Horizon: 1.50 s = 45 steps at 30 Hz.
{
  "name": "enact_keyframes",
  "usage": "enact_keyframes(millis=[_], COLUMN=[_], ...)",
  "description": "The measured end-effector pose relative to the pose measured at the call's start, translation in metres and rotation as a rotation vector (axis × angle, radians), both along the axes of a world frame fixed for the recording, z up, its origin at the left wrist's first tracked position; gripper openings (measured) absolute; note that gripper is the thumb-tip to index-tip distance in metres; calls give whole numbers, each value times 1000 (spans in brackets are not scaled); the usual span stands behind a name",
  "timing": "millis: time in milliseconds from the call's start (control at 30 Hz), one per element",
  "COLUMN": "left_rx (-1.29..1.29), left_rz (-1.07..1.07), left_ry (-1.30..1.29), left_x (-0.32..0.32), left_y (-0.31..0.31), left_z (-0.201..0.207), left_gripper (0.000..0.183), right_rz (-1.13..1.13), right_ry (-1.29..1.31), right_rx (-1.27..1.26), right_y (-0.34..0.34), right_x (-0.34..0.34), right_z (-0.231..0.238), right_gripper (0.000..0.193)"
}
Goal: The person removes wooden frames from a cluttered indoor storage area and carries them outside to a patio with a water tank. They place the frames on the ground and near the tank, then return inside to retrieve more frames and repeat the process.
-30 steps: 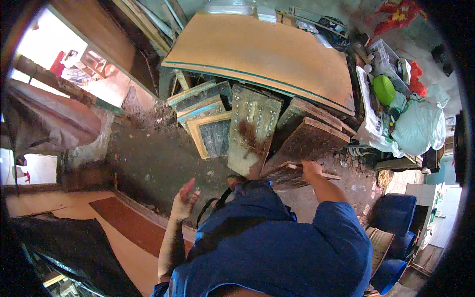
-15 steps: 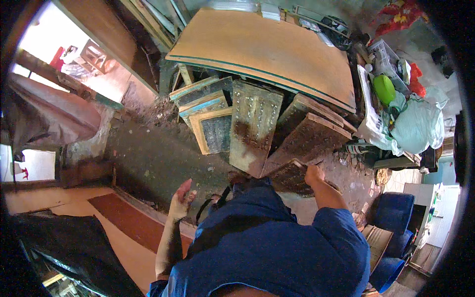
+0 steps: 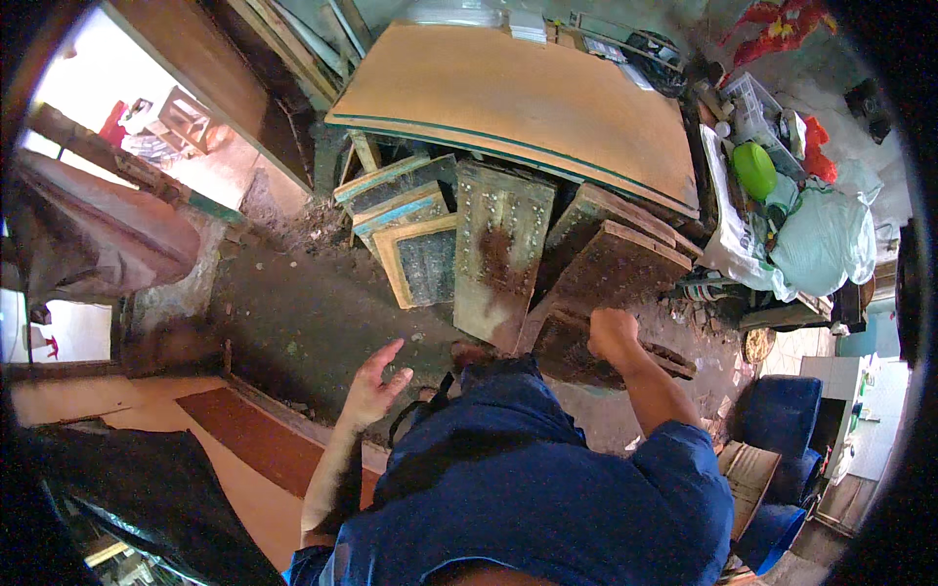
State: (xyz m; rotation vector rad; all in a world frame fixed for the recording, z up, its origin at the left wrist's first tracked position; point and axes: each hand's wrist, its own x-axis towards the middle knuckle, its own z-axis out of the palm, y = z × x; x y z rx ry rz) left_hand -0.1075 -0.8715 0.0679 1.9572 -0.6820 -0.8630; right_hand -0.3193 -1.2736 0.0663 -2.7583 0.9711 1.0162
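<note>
A brightly lit doorway (image 3: 137, 78) opens beside the dark, speckled floor (image 3: 293, 303).

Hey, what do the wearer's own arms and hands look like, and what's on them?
Both the left hand and right hand are bare, with no gloves visible. The forearms are uncovered too, with no watch showing. The right sleeve is short, plain and dark blue, matching the shirt. Any ring is too small to tell.
</note>
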Motion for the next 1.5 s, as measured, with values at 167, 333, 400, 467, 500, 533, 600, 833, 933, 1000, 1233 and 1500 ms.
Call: enact_keyframes(millis=[167, 333, 400, 467, 500, 533, 600, 833, 933, 1000, 1233, 1500], left_rx=[-1, 24, 105, 171, 233, 351, 570, 729, 760, 795, 818, 884], left_rz=[-120, -276, -329, -368, -372, -351, -308, -150, -83, -10, 358, 712], left_ry=[-210, -608, -740, -800, -882, -852, -789, -696, -651, -628, -620, -524], left_x=[-6, -17, -22, -25, -27, -27, -25, -8, -18, -24, -60, -104], left_y=[-32, -66, -73, -78, -79, -78, -76, -41, -22, -5, 69, 94], left_z=[50, 93, 103, 107, 107, 106, 102, 80, 71, 67, 67, 85], left_gripper=[72, 88, 93, 96, 81, 73, 56, 27, 14, 13, 12, 21], right_rz=[163, 457, 511, 539, 569, 599, 616, 972, 981, 891, -1, -136], right_ry=[-94, -309, -313, -354, -416, -479, -456, -471, -442, -560, -547, -207], right_rx=[91, 165, 281, 358, 377, 398, 432, 577, 775, 1096, 334, -28], right_y=[40, 87, 104, 124, 134, 143, 160, 187, 172, 134, -23, -129], right_x=[30, 70, 91, 112, 122, 131, 142, 179, 199, 222, 297, 308], right_z=[69, 83, 82, 81, 81, 83, 86, 75, 53, 27, -106, -186], right_gripper=[20, 19, 23, 22, 19, 17, 15, 23, 36, 41, 70, 82])
